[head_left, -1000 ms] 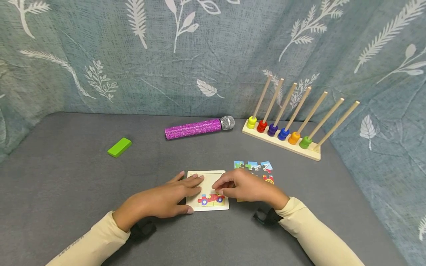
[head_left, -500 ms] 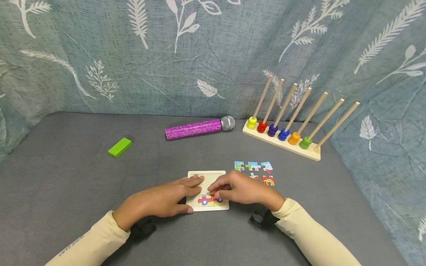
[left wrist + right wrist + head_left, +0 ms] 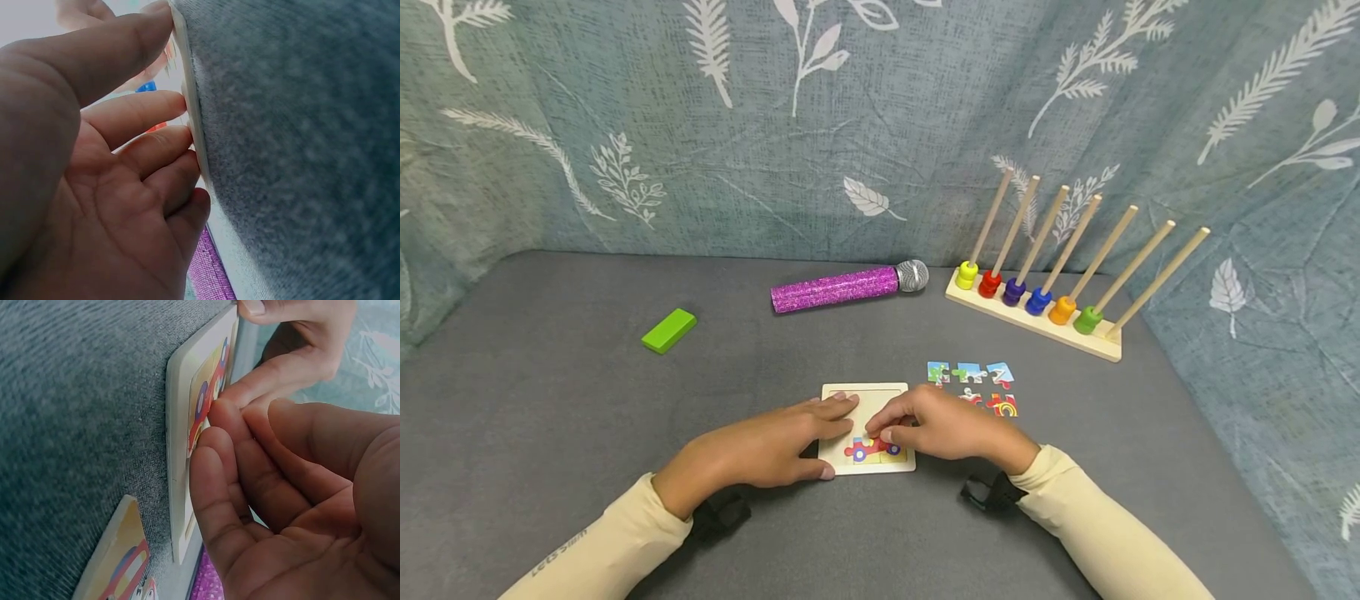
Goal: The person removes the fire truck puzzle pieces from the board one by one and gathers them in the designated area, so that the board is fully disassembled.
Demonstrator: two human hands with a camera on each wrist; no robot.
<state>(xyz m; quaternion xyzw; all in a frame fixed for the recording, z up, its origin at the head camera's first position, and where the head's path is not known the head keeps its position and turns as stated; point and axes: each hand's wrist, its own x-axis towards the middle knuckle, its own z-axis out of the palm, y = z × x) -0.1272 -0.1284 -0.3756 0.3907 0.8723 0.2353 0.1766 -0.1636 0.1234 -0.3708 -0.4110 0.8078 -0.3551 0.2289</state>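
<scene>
A wooden puzzle tray [image 3: 880, 470] lies on the grey table between the hands, with joined puzzle pieces [image 3: 860, 453] of a red car in its lower part. My left hand [image 3: 775, 446] rests on the tray's left side, fingers stretched over it and thumb at the lower left corner. In the left wrist view its fingertips [image 3: 178, 103] meet the tray edge. My right hand [image 3: 951, 425] is over the tray's right side, fingers bent. In the right wrist view its fingertips [image 3: 222, 412] touch the red car pieces, with nothing visible between thumb and fingers.
Loose puzzle pieces [image 3: 970, 373] lie right of the tray, partly hidden by the right hand. A purple glittery microphone [image 3: 835, 289] lies behind. A wooden peg stand [image 3: 1037, 321] with coloured beads is back right, a green block [image 3: 669, 331] at left. A patterned curtain [image 3: 700, 167] hangs behind.
My right hand has shifted slightly left over the tray, uncovering more of the loose pieces behind it. Its fingers now sit at the top of the car pieces. The left hand keeps its place.
</scene>
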